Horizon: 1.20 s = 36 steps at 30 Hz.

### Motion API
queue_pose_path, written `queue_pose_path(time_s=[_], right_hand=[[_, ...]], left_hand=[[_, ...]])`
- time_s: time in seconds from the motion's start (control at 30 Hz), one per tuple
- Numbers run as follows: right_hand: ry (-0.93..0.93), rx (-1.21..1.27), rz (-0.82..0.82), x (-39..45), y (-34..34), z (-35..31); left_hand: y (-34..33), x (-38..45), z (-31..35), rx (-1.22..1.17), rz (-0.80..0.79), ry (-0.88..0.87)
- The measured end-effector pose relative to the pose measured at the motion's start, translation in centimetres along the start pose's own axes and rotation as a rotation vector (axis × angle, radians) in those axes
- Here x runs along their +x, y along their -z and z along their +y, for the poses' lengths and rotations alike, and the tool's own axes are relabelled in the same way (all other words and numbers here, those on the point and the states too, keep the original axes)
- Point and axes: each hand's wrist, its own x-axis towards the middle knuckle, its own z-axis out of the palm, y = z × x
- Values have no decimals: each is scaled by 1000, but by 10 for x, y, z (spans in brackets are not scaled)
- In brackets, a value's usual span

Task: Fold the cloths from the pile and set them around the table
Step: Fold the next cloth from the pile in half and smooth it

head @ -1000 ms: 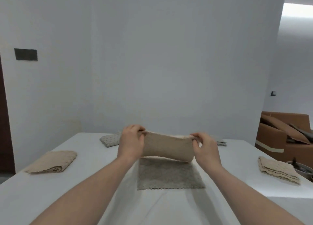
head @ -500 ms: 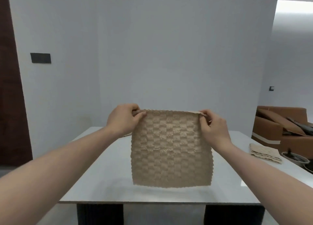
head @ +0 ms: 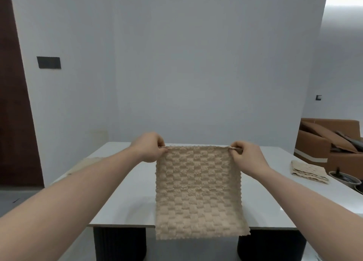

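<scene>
Beige, waffle-textured cloth [head: 198, 192] hangs open in front of you, above the near edge of the table [head: 125, 202], its bottom hem dangling past that edge. Your left hand [head: 148, 148] pinches one top corner and your right hand [head: 246, 156] pinches the other, fingers curled tight on the fabric, so the sheet is stretched flat between them.

The risk is in the fold itself. If one pinch loosens, that corner will likely drop and the cloth will swing to one side, leaving you to regather it. If you lower it with the hem still off the edge, the free end may drag down and pull the fold crooked or slide off the table. Uneven tension between your hands would probably skew the crease.

Further out on the right, a folded cloth [head: 308, 171] already lies near the table's edge, beside a dark bowl [head: 344, 179]; placing the next one too close could nudge it. A tan patch at the left, behind your forearm, may be another cloth; you cannot tell.
</scene>
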Motion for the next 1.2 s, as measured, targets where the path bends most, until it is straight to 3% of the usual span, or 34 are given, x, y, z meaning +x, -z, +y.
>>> queue_pose_path(time_s=[0.33, 0.77, 1.2], right_hand=[[-82, -84, -41, 27, -43, 35], [-137, -111, -38, 59, -66, 56], [17, -129, -132, 27, -41, 58]], left_hand=[[-56, 33, -4, -5, 33, 108], [-84, 71, -6, -460, 118, 286], [-81, 31, -13, -563, 101, 178]])
